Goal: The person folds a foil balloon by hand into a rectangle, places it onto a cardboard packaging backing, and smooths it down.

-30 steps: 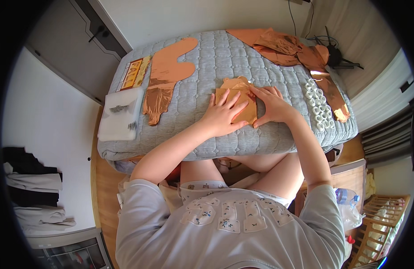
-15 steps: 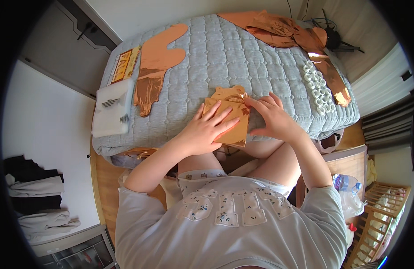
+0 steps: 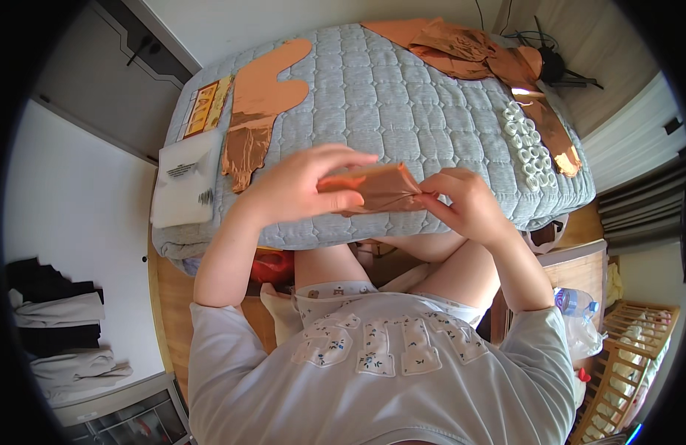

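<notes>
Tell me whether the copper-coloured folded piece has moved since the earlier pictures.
Yes. The copper-coloured folded piece lay flat on the grey quilted pad before; now the left hand and right hand hold it lifted off the pad, above its near edge.

White walls (image 3: 231, 22), wooden floor (image 3: 165, 297), grey quilted table cover (image 3: 402, 96).

The folded copper-coloured foil sheet (image 3: 376, 188) is no longer pressed flat on the grey quilted mat (image 3: 402, 96) — now both hands, left hand (image 3: 302, 185) and right hand (image 3: 465, 204), hold it lifted above the mat's near edge.
</notes>
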A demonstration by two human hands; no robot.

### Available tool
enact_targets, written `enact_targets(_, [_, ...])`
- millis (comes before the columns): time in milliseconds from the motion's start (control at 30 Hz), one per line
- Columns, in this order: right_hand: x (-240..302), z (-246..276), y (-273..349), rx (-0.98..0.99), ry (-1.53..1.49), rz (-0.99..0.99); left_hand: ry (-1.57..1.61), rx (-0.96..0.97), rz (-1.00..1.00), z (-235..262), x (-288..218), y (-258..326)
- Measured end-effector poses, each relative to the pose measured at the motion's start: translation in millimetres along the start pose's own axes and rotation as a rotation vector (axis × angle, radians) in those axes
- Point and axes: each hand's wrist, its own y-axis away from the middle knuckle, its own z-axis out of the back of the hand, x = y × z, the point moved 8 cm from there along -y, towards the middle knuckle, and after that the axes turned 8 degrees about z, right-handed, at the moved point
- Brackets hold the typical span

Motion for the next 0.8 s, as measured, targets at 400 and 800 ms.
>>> enact_targets(400, [-103.0,-58.0,-15.1,0.373,-0.769,-0.779,0.023,-0.188,0.228,1.9,103.1,-89.5])
enact_targets(800, [-121.7,-69.6,-8.1,0.448,-0.79,-0.959,-0.335,-0.031,-0.231,-50.2,102.3,-103.3])
